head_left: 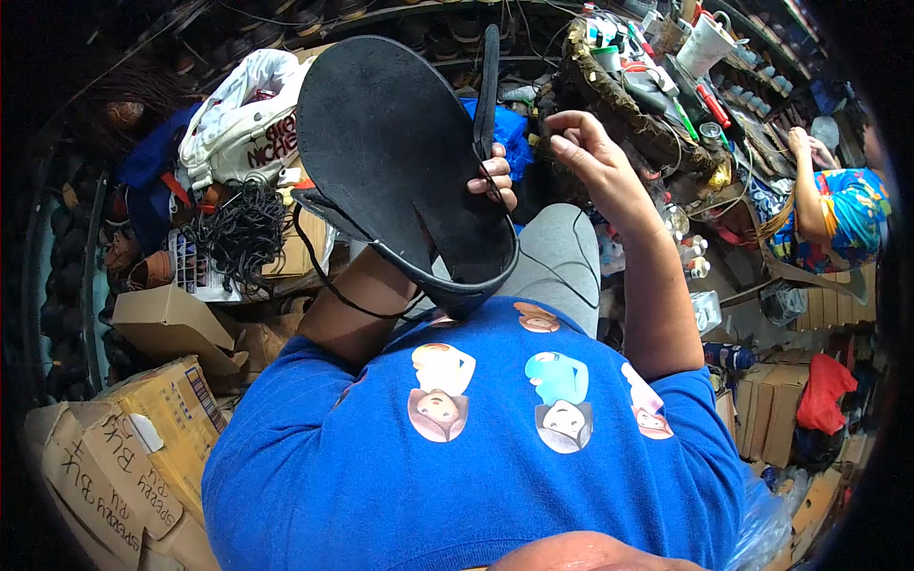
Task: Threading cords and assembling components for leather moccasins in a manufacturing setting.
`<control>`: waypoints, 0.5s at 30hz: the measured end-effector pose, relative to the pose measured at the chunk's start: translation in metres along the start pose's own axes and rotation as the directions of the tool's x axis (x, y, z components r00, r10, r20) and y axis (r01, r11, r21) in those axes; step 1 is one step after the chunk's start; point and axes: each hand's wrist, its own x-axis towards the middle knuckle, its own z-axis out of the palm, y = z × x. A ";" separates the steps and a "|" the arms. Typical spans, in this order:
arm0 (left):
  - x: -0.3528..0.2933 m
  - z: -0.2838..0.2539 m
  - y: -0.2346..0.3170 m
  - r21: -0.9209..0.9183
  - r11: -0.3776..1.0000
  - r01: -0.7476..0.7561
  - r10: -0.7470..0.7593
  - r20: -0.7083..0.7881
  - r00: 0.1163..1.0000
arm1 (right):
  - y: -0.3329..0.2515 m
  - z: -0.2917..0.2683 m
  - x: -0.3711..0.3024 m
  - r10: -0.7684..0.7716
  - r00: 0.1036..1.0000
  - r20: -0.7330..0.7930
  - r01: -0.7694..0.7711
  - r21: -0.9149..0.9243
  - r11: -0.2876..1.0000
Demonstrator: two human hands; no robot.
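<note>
A large black shoe is held up in front of my chest, its broad flat face toward me. My left hand grips it from behind, with fingertips showing at its right edge; the rest of that hand is hidden. A narrow black strap stands up beside the shoe. Thin black thread hangs from near my left fingers over my lap. To the right, apart from the shoe, my right hand is raised with fingers bent and thumb close to the index finger; anything pinched there is too small to see.
A heap of black cords and a white cloth bag lie to the left, above cardboard boxes. A round worn-rimmed tray of tools and pens stands far right. Another person in a colourful shirt sits beyond it.
</note>
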 end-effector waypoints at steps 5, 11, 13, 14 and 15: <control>0.000 0.003 0.000 0.018 1.000 -0.004 0.004 -0.037 0.999 | 0.002 0.018 0.002 -0.035 0.999 -0.026 0.032 -0.088 0.996; -0.001 0.004 -0.001 0.043 0.999 -0.019 0.023 -0.083 0.996 | -0.006 0.032 0.006 -0.077 0.997 0.019 0.079 -0.305 0.949; 0.000 0.003 -0.002 0.052 0.998 -0.024 0.029 -0.096 0.995 | -0.006 0.031 0.006 -0.090 0.996 -0.004 0.086 -0.264 0.961; -0.001 0.004 -0.002 0.056 0.998 -0.028 0.034 -0.103 0.994 | -0.007 0.029 0.005 -0.128 0.992 -0.012 0.117 -0.319 0.941; -0.001 0.004 -0.002 0.060 0.998 -0.032 0.038 -0.110 0.993 | -0.007 0.027 0.004 -0.165 0.986 -0.019 0.147 -0.373 0.916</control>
